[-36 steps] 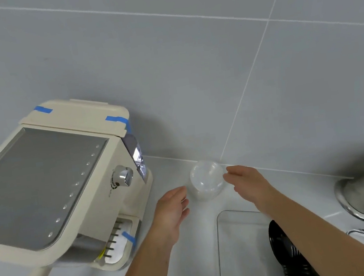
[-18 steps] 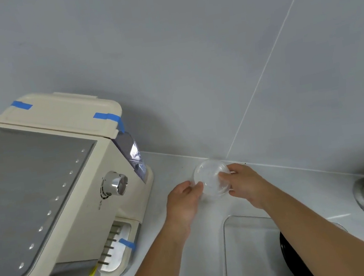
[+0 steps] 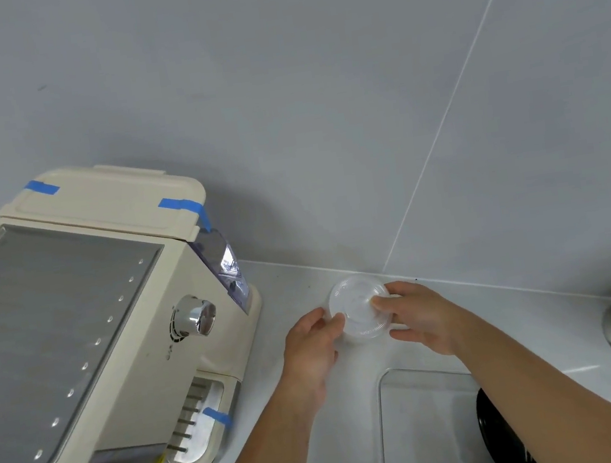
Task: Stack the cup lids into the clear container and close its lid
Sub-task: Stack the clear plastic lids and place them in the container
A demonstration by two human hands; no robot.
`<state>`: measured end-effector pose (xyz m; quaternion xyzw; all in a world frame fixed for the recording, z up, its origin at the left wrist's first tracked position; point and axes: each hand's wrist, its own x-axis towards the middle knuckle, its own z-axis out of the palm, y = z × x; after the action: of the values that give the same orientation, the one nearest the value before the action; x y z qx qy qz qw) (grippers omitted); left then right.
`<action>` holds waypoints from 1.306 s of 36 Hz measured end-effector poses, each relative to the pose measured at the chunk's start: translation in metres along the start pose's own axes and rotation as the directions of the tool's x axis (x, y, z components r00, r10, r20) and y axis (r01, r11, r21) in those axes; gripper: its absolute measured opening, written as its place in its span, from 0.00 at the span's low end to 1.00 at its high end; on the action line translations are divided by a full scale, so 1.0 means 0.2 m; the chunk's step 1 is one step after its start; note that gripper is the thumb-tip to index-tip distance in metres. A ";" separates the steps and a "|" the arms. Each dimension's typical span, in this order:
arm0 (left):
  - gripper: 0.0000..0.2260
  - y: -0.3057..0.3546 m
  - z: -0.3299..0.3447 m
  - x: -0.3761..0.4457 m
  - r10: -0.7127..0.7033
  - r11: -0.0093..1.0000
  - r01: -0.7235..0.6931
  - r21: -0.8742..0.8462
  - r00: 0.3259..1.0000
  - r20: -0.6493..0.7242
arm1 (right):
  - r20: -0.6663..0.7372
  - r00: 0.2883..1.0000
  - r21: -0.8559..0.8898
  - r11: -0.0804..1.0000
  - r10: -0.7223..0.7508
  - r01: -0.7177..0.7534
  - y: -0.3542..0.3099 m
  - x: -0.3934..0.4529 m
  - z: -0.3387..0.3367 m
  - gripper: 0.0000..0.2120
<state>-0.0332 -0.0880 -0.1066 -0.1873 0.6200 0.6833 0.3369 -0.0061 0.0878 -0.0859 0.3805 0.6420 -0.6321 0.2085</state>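
Holding a short stack of clear cup lids (image 3: pixel 360 311) between both hands, we have it against the back of the white counter (image 3: pixel 324 442), just beside the grey tiled wall (image 3: pixel 319 113). Left hand (image 3: pixel 309 347) pinches the stack's left rim with its fingertips; right hand (image 3: pixel 422 317) wraps the right side, thumb on top. Both hands are closed on the stack; whether it rests on the counter or is just lifted, we cannot tell.

The clear container (image 3: pixel 419 430) sits near us, below the right forearm, open side hard to judge. A black stack of lids (image 3: pixel 498 435) lies in or beside it, partly hidden by the arm.

Risks as we see them:
- Lids are thin, slick and see-through. A light pinch at the rim could let the lower ones drop away and scatter.
- Squeezing harder could bow the rims and jam the nesting.
- The right forearm crosses over the container, so swinging the stack back could knock its rim or the black lids.
- The beige machine (image 3: pixel 88 337) stands close on the left, leaving that elbow little room.
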 end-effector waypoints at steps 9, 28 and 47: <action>0.16 0.02 -0.04 0.03 0.038 0.995 -0.037 0.089 0.999 -0.005 | 0.082 0.996 0.052 0.998 0.021 -0.026 -0.02 -0.01 0.00 0.13; 0.08 0.13 -0.05 -0.21 0.184 0.982 -0.180 -0.057 0.980 0.080 | 0.058 0.993 0.261 0.962 -0.103 0.085 -0.08 -0.26 0.03 0.18; 0.17 0.13 -0.05 -0.59 0.247 0.968 -0.241 -0.067 0.965 0.089 | 0.019 0.961 0.243 0.934 -0.276 0.263 -0.06 -0.68 0.00 0.18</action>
<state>0.0309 -0.1249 -0.0105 -0.0855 0.6022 0.7448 0.2745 0.0694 0.0591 0.0233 0.2942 0.6018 -0.7370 0.0897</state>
